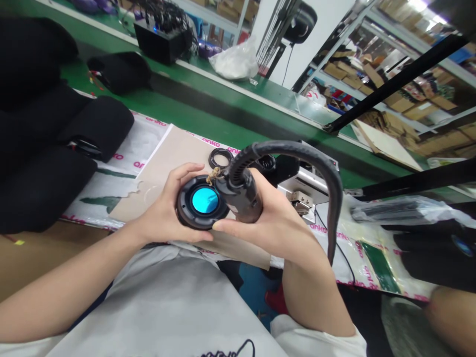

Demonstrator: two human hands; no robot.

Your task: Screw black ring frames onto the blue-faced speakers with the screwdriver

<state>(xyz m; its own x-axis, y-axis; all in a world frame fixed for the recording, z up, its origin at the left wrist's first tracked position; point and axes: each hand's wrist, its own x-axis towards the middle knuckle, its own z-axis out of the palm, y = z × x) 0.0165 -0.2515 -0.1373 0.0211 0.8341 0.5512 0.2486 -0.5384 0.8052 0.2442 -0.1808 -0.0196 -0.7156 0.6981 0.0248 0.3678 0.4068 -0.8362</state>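
Observation:
My left hand [167, 208] grips the rim of a round black speaker end piece [183, 204] with a shiny blue disc in its middle. My right hand [271, 218] is wrapped around a dark electric screwdriver [243, 201], whose thick black cable [329, 173] arches up and over my right forearm. The right thumb reaches the near edge of the end piece. The screwdriver's tip and most of my right fingers are hidden. A black ring [212, 159] lies just beyond the end piece on a beige cardboard sheet [158, 163].
Black fabric-covered cylinders [100, 126] crowd the left side. Behind runs a green bench strip [193, 106] with a clear plastic bag [236, 62] and a black box [159, 42]. Right of my hands stands a metal device [303, 196]. Another person's limb [453, 317] shows lower right.

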